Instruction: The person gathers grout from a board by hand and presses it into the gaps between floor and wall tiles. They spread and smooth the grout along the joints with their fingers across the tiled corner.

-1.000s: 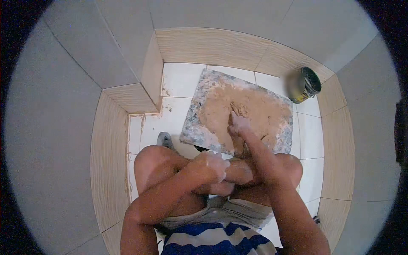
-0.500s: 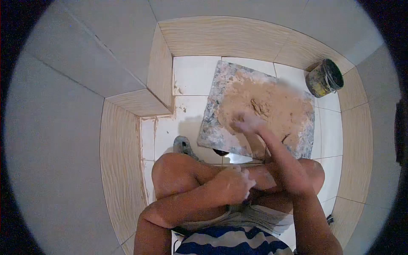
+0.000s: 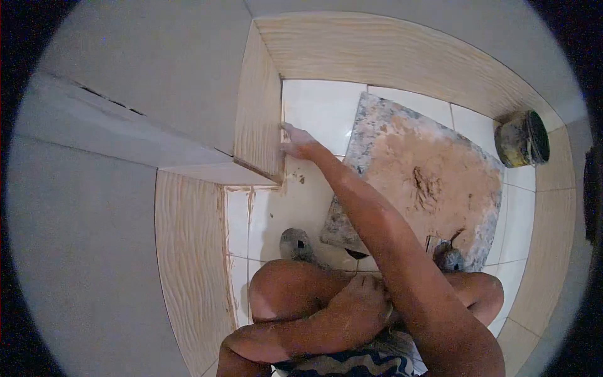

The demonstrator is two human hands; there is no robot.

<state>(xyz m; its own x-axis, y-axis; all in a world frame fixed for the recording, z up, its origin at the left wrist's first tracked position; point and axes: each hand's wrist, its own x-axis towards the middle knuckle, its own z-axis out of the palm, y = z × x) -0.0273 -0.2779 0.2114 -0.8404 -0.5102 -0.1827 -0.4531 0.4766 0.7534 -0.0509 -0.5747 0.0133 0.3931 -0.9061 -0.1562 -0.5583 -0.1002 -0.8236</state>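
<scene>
My right hand (image 3: pixel 298 143), pale with dust, reaches across to the low edge of the wood-patterned wall tile (image 3: pixel 260 107). Its bent fingers touch the joint where that tile meets the white floor tiles (image 3: pixel 320 110); anything in them is hidden. My left hand (image 3: pixel 366 300) stays low over my lap with its fingers curled, partly behind my right forearm, and what it holds cannot be made out. A stained square board (image 3: pixel 342 220) lies on the floor, spread with brown, powdery material (image 3: pixel 402 157) that has a darker clump in the middle.
A dirty bucket (image 3: pixel 515 141) stands tilted in the far right corner. My shoe (image 3: pixel 295 242) is left of the board, and a dusty rounded thing (image 3: pixel 449 257) is at its near right edge. Brown smears and crumbs (image 3: pixel 298 178) mark the floor along the left wall.
My right hand has moved from over the brown material to the wall joint at the left. The view has shifted, so the board and bucket appear further right. My left hand stays near my lap.
</scene>
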